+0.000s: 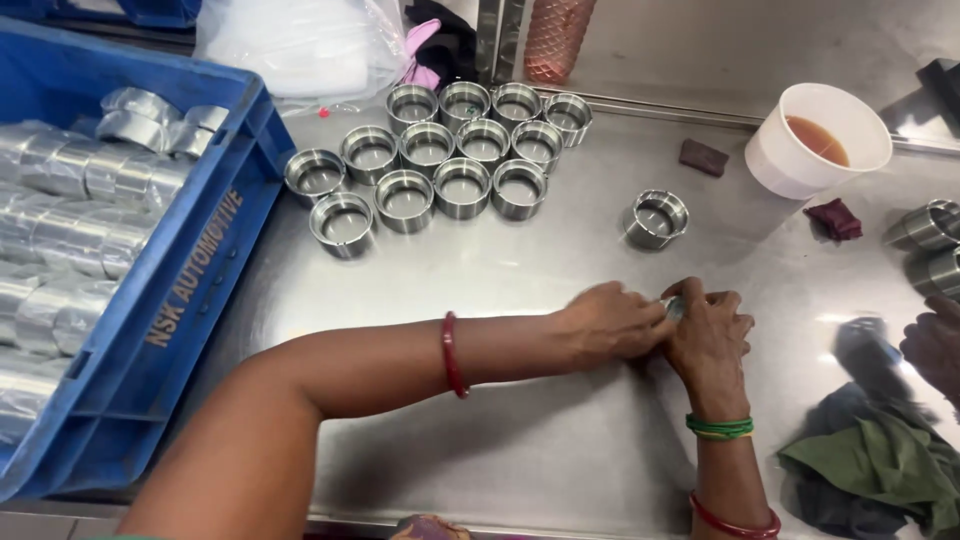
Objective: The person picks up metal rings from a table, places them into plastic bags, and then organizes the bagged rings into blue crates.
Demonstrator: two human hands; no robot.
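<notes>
Head view looks down on a steel table [560, 440]. Nearest lie a heap of green and dark cloth [870, 470] at the right edge and the forearms, a red bangle on the left wrist, green and red ones on the right. Both hands meet at the middle of the table: the left hand [610, 322] and right hand [712, 330] close together around one small metal ring [672, 306], of which only a sliver shows between the fingertips; it sits low, just above the table top.

At the left stands a blue plastic crate [190, 290] with pale lettering along its side wall, filled with rows of plastic-wrapped metal sleeves [70, 220]. Beyond the hands a single ring [656, 218] stands apart, and farther back a cluster of like rings [450, 160] stands in tidy rows, open ends up. To the right are a small maroon rag [834, 218], a brown block [704, 157] and a white cup [818, 140] of brown liquid. Farthest back lie a clear plastic bag [300, 45] and a reddish mesh-covered cylinder [556, 38]. Another person's hand [935, 345] shows at the right edge beside two more cylinders [930, 245].
</notes>
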